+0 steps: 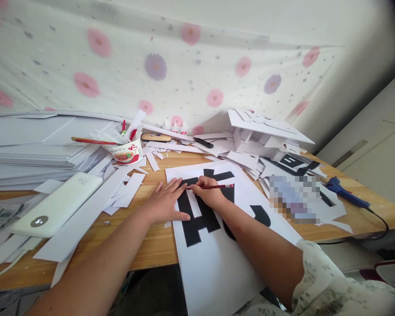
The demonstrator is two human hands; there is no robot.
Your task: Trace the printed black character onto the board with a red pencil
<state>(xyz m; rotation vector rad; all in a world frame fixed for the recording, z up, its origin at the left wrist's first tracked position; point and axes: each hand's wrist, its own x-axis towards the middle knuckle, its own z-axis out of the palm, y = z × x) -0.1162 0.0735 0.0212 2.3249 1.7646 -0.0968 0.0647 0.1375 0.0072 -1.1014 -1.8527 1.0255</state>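
Note:
A large white board (pixel 204 272) lies on the wooden table and reaches over its front edge. Black cut-out letter shapes (pixel 192 232) rest on it. My left hand (pixel 167 199) is spread flat over the left edge of the black shape, fingers apart, pressing on it and the board. In my right hand (pixel 210 193) is a dark red pencil (pixel 224 186), its back end pointing right. The pencil's tip comes down beside my left fingertips, at the upper part of the black shape. Part of the black shape is hidden under both hands.
White offcuts (pixel 128 191) and a white power bank (pixel 59 204) lie left. Behind stand a paper bowl (pixel 128 153) holding tools, a black cutter (pixel 203 142) and a white board structure (pixel 266 127). A blue glue gun (pixel 347 193) with a cord lies right.

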